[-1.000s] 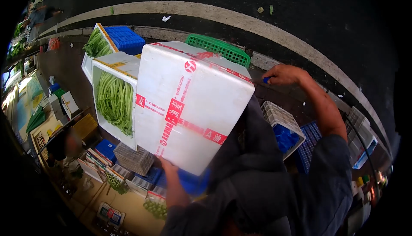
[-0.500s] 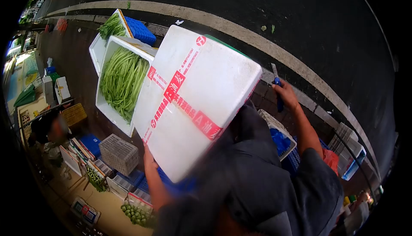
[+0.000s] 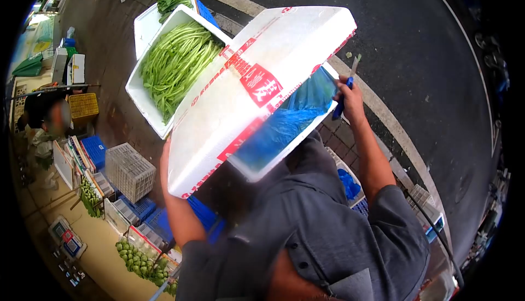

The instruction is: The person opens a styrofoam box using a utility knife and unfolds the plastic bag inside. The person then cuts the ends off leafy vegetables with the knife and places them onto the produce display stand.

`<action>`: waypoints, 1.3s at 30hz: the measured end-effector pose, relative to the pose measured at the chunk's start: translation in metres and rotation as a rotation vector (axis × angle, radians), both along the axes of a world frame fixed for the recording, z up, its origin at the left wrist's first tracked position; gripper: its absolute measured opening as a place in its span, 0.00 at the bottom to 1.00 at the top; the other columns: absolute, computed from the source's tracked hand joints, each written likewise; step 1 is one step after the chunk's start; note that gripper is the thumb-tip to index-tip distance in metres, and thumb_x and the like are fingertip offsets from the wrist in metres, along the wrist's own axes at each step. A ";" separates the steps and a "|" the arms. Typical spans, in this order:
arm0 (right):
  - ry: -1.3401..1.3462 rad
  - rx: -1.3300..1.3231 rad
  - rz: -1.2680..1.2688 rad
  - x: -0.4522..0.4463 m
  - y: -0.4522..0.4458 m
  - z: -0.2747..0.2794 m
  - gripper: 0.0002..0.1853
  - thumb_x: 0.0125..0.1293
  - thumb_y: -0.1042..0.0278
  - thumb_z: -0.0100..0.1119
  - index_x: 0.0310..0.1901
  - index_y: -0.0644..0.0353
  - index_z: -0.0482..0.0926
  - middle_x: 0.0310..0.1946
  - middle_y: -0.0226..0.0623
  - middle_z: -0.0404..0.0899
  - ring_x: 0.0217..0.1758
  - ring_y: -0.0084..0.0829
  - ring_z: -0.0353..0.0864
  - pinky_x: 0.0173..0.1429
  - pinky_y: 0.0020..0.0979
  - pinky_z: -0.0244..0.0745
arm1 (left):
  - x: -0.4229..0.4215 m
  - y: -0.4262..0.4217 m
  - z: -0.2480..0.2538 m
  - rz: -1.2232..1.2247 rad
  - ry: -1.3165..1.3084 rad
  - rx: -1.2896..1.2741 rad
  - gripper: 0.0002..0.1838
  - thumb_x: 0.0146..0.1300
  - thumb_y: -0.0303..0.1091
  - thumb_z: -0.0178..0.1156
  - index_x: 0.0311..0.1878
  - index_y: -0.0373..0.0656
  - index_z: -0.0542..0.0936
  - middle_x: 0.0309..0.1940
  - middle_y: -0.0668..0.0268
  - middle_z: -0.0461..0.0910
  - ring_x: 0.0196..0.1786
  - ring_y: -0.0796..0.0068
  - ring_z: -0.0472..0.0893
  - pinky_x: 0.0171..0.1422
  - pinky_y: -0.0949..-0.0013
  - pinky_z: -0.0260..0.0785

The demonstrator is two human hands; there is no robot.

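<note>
lid (image 3: pixel 273 38) held partly off foam box (image 3: pixel 254 176) by left hand (image 3: pixel 165 150); blue plastic (image 3: pixel 295 119) inside not yet removed; knife (image 3: pixel 338 108) gripped by right hand (image 3: pixel 353 97).

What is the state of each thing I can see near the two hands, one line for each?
Foam lid: raised and tilted, red tape on it.
Foam box under it: partly uncovered.
Blue plastic: crumpled, inside this box.
Knife: blade out.
Right hand: closed around the knife.
Left hand: at the lid's edge, fingers mostly hidden.
Neighbouring box: open, filled with leafy greens.
</note>
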State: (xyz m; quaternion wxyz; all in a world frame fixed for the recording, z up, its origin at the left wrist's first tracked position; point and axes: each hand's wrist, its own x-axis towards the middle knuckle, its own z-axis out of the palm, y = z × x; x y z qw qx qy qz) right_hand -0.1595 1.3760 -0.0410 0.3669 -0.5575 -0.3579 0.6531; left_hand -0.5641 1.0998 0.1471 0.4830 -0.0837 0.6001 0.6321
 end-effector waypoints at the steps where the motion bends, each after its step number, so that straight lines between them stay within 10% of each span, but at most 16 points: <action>1: 0.092 0.031 -0.027 -0.026 0.018 0.000 0.21 0.65 0.70 0.58 0.59 0.67 0.73 0.45 0.39 0.80 0.25 0.25 0.77 0.34 0.32 0.81 | 0.000 0.002 -0.001 0.002 -0.049 0.033 0.27 0.76 0.46 0.49 0.68 0.35 0.71 0.59 0.53 0.79 0.57 0.63 0.82 0.61 0.60 0.76; 8: 0.215 -0.131 -0.109 -0.179 0.111 -0.065 0.15 0.66 0.71 0.59 0.51 0.68 0.73 0.34 0.39 0.78 0.25 0.28 0.78 0.32 0.33 0.79 | -0.021 -0.017 -0.038 -0.047 -0.081 0.107 0.27 0.75 0.46 0.48 0.68 0.36 0.70 0.60 0.53 0.79 0.58 0.60 0.81 0.63 0.61 0.75; 16: -0.055 -0.360 -0.275 -0.148 0.120 -0.078 0.09 0.65 0.71 0.60 0.42 0.66 0.73 0.28 0.38 0.76 0.20 0.31 0.73 0.26 0.36 0.75 | -0.019 -0.008 -0.028 -0.032 -0.062 -0.010 0.27 0.74 0.45 0.49 0.67 0.36 0.71 0.59 0.54 0.79 0.57 0.60 0.81 0.62 0.58 0.75; 22: 0.224 -0.303 -0.094 -0.107 0.062 -0.075 0.10 0.68 0.67 0.62 0.41 0.62 0.73 0.30 0.42 0.80 0.18 0.28 0.72 0.28 0.36 0.79 | -0.115 -0.062 -0.084 -0.128 -0.356 0.489 0.25 0.73 0.46 0.50 0.66 0.39 0.73 0.55 0.55 0.81 0.52 0.60 0.83 0.59 0.55 0.75; 28: 0.158 -0.264 -0.218 -0.022 0.033 -0.081 0.14 0.69 0.64 0.62 0.50 0.61 0.73 0.37 0.40 0.82 0.21 0.27 0.74 0.30 0.33 0.78 | -0.155 -0.047 -0.089 0.100 -0.072 -0.159 0.21 0.68 0.61 0.50 0.46 0.56 0.79 0.29 0.69 0.79 0.26 0.70 0.73 0.35 0.62 0.66; 39: -0.747 0.188 0.394 0.044 0.046 -0.107 0.17 0.63 0.61 0.66 0.44 0.64 0.76 0.22 0.32 0.73 0.15 0.24 0.70 0.17 0.29 0.69 | -0.122 -0.033 -0.134 0.338 0.275 -0.098 0.25 0.73 0.55 0.51 0.64 0.49 0.70 0.33 0.63 0.78 0.27 0.68 0.77 0.35 0.61 0.75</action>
